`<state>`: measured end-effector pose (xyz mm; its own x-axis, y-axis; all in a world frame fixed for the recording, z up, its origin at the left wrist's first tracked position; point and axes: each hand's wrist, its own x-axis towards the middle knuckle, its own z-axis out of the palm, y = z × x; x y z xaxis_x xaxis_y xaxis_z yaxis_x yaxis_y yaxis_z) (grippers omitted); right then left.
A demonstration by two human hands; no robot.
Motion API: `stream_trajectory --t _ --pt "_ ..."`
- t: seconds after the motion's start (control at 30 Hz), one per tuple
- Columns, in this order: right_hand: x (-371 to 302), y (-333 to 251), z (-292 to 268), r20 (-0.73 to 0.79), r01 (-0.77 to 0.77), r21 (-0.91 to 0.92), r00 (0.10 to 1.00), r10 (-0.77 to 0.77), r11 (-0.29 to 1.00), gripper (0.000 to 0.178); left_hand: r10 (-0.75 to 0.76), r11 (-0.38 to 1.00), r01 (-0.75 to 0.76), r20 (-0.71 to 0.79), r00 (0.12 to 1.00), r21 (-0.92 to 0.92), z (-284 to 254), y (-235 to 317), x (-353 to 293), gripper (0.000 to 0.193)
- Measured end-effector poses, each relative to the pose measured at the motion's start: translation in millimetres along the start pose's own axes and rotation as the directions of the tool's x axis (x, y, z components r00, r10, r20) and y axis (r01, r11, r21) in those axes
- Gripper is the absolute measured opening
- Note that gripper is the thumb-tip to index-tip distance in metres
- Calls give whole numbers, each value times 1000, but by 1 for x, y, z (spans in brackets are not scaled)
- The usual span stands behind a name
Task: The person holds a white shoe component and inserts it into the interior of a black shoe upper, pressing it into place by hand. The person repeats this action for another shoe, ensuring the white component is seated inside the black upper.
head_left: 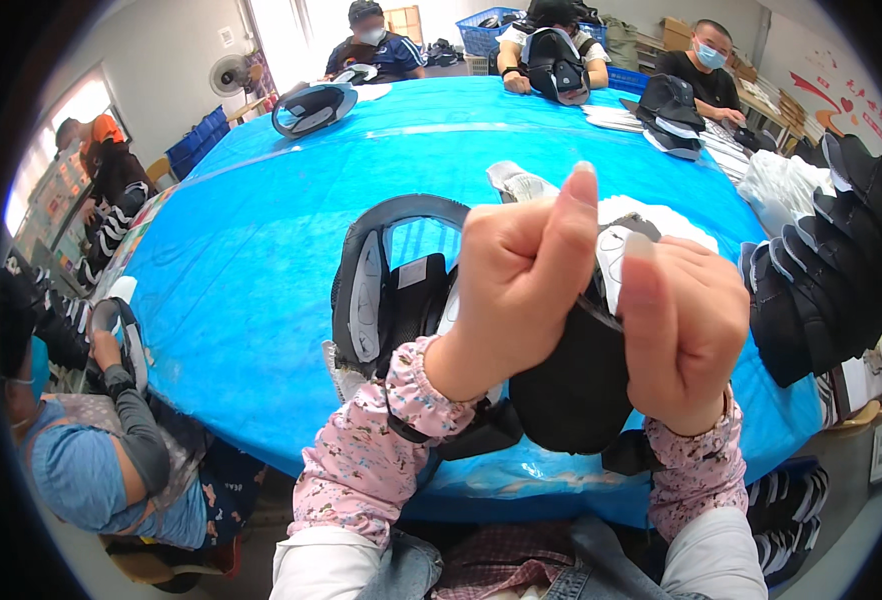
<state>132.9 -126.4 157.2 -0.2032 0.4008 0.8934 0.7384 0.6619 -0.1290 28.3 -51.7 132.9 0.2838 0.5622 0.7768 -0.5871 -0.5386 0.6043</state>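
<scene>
Both my hands are raised over the near side of the table, fingers curled and thumbs pointing up. Between them is a black shoe upper (571, 395), its rounded end toward me and a white lining piece showing beyond. My left hand (526, 285) is closed on its left side, and my right hand (686, 325) is closed on its right side; the gripped edges are hidden behind my fingers. Just left of my left hand lies another black shoe upper (359, 290) with white lining patches, its opening facing up. White pieces (521, 182) lie beyond my hands.
A blue sheet covers the large table (251, 250). Stacked black shoe uppers (831, 270) stand at the right, beside a clear plastic bag (783, 190). Another upper (313, 108) lies at the far side. Several co-workers sit around the edge, one close at the left (111, 450).
</scene>
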Motion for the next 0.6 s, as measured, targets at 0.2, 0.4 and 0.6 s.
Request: stream_trajectory --t 0.2,0.4,0.6 --pt "-8 3 4 -15 -82 461 995 100 883 20 -309 942 300 -41 950 -150 15 14 -7 54" --pt "-6 17 -7 6 -253 495 958 288 831 49 -80 977 83 23 997 -196 -7 17 1 55" --pt "-13 14 16 30 -356 577 909 417 735 59 -299 864 329 138 944 -382 -2 11 -5 59"
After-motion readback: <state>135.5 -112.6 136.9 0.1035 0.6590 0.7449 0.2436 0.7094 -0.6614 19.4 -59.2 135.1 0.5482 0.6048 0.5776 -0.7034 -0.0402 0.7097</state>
